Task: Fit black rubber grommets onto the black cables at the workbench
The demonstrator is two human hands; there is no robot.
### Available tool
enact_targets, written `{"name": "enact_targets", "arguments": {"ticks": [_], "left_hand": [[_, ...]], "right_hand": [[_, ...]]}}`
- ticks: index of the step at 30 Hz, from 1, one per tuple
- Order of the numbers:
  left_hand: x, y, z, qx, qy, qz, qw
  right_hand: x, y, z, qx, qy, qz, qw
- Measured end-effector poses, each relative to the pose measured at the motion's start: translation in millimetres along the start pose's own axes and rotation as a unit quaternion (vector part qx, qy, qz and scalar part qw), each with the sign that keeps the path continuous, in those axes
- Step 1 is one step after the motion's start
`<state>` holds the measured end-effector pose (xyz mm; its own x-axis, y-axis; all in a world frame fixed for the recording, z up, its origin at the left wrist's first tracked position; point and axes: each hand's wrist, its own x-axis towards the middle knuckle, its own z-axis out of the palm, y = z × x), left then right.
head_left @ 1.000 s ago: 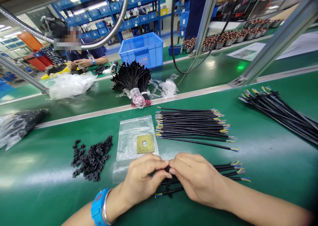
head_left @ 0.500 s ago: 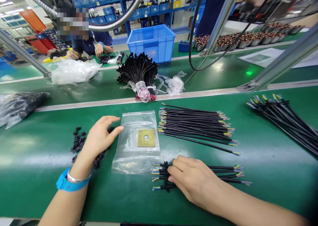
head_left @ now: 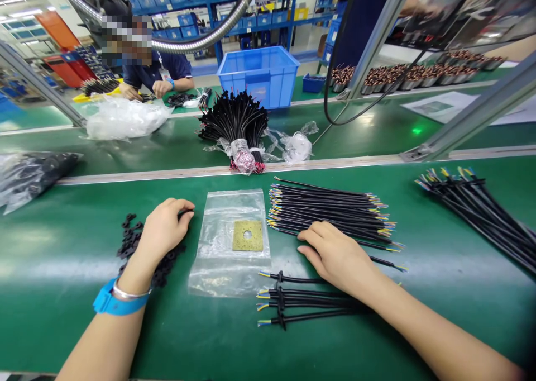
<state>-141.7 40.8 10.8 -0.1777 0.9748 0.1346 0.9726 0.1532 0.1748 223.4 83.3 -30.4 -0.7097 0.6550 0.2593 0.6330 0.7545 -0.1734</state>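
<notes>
My left hand [head_left: 167, 228] is closed, thumb and fingers round a small black part whose edge shows at the fingertips, beside a pile of black clips [head_left: 132, 236]. Over the near edge of a row of black cables [head_left: 326, 208] is my right hand [head_left: 335, 252], its thumb and fingers apart; no held cable shows. Below it lie several cables with black clips [head_left: 280, 297] near their left ends, partly hidden by my right forearm. Between my hands a clear plastic bag [head_left: 218, 258] lies flat, with a square yellowish plate [head_left: 247, 236] on it.
Beyond the metal rail stand a bundle of black wires [head_left: 234, 118] and a blue bin [head_left: 258, 76]. Another cable bundle [head_left: 481, 208] lies at the right, a bagged black item [head_left: 37, 174] at the left. A co-worker [head_left: 157, 74] sits across the bench.
My right hand has left the clipped cables and moved up to the cable row. My left thumb and fingers have drawn together round a small black part.
</notes>
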Motion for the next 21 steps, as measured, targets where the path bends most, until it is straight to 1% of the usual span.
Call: {"name": "enact_targets", "arguments": {"ticks": [2,4,5,6,7,8,10,11,12,13,14,16,21], "left_hand": [[-1.1,5.5,0.0,-0.049,0.037,-0.008,0.998],[-2.8,13.8,1.4,-0.132,0.063,-0.025,0.989],[-4.0,19.2,2.5,-0.196,0.061,-0.037,0.978],[-5.7,25.4,3.7,-0.277,0.046,-0.052,0.958],[-7.8,32.1,4.9,-0.367,0.017,-0.068,0.928],[-10.4,39.3,6.0,-0.457,-0.022,-0.084,0.885],[-16.3,53.4,7.5,-0.595,-0.106,-0.114,0.789],[-19.3,59.9,8.0,-0.637,-0.137,-0.125,0.748],[-22.1,65.7,8.3,-0.664,-0.160,-0.134,0.718],[-24.4,70.7,8.4,-0.679,-0.178,-0.142,0.698],[-26.1,74.9,8.5,-0.687,-0.189,-0.148,0.685],[-27.8,81.2,9.0,-0.695,-0.195,-0.154,0.674],[-26.8,89.0,15.0,-0.692,-0.211,-0.167,0.669]], "right_hand": [[-0.1,-2.1,2.3,0.002,-0.010,0.010,1.000],[-0.1,-4.5,2.8,0.007,-0.016,0.021,1.000],[0.2,-5.2,2.7,0.009,-0.016,0.027,0.999],[0.6,-5.7,2.7,0.010,-0.012,0.033,0.999],[1.0,-5.9,2.6,0.008,-0.007,0.038,0.999],[1.6,-5.9,2.7,0.005,-0.001,0.043,0.999],[2.6,-5.7,3.0,-0.003,0.008,0.052,0.999],[3.0,-5.6,3.0,-0.008,0.010,0.056,0.998],[3.5,-5.5,3.0,-0.011,0.012,0.060,0.998],[3.9,-5.4,2.7,-0.014,0.013,0.063,0.998],[4.4,-5.4,2.3,-0.016,0.014,0.066,0.998],[5.4,-5.2,0.9,-0.018,0.012,0.067,0.998],[7.4,-5.0,-0.7,-0.012,0.000,0.050,0.999]]}}
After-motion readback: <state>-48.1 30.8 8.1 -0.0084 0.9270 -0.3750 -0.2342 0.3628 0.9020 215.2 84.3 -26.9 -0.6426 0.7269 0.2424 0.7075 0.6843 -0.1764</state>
